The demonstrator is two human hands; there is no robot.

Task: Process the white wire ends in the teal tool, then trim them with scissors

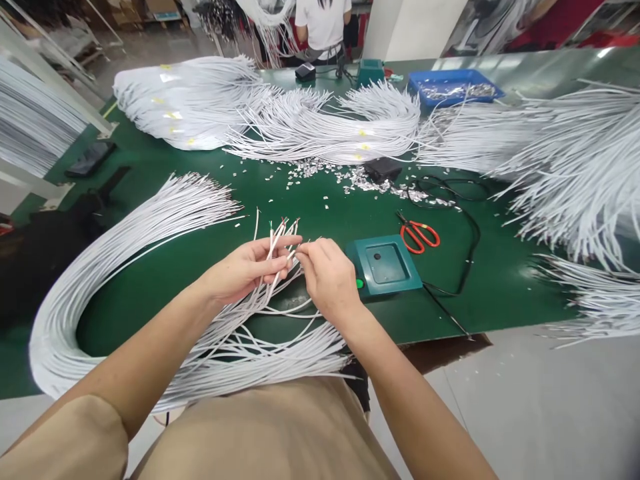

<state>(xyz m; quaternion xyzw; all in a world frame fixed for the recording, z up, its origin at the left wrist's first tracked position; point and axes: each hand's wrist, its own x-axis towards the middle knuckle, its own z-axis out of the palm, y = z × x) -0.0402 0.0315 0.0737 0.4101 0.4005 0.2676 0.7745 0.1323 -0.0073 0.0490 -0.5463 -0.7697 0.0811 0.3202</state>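
Both hands are working low over the green table (150, 280): the left hand (245, 270) is gripping a fan of thin white wires with stripped ends (276, 241), the right hand (327, 273) has its fingers pinched closed on one wire tip, and big white wire bundles (190, 100) are lying untouched beyond, so much seems left.

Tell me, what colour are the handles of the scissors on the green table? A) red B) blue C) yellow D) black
A: the scissors lying on the green table, just right of the small teal box, have red handles.
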